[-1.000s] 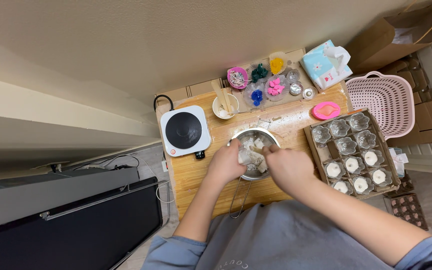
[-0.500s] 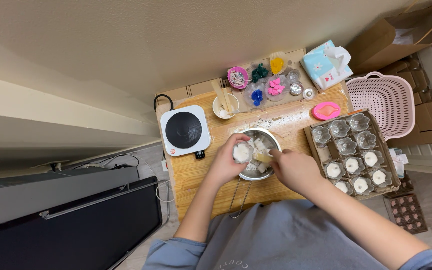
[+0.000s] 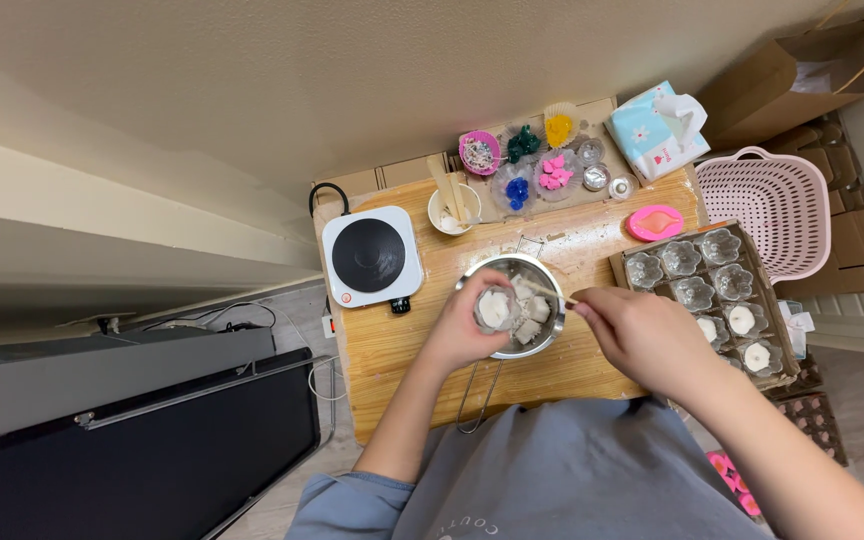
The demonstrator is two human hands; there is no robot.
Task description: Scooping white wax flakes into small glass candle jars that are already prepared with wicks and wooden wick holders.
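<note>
A small wooden worktop (image 3: 392, 345) stands against the wall. On it sit a white hot plate with a black disc (image 3: 372, 256), a metal pot with a wire handle (image 3: 542, 335), a white cup of wooden sticks (image 3: 454, 208), a pink oval dish (image 3: 655, 222), and a cardboard tray of clear glass moulds (image 3: 709, 285). Small cups of coloured bits (image 3: 542, 165) line the back edge.

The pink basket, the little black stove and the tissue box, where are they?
pink basket (image 3: 767, 205): head view, on its slotted bottom.
little black stove (image 3: 369, 255): head view, on its round black plate.
tissue box (image 3: 642, 135): head view, on its blue top.
</note>
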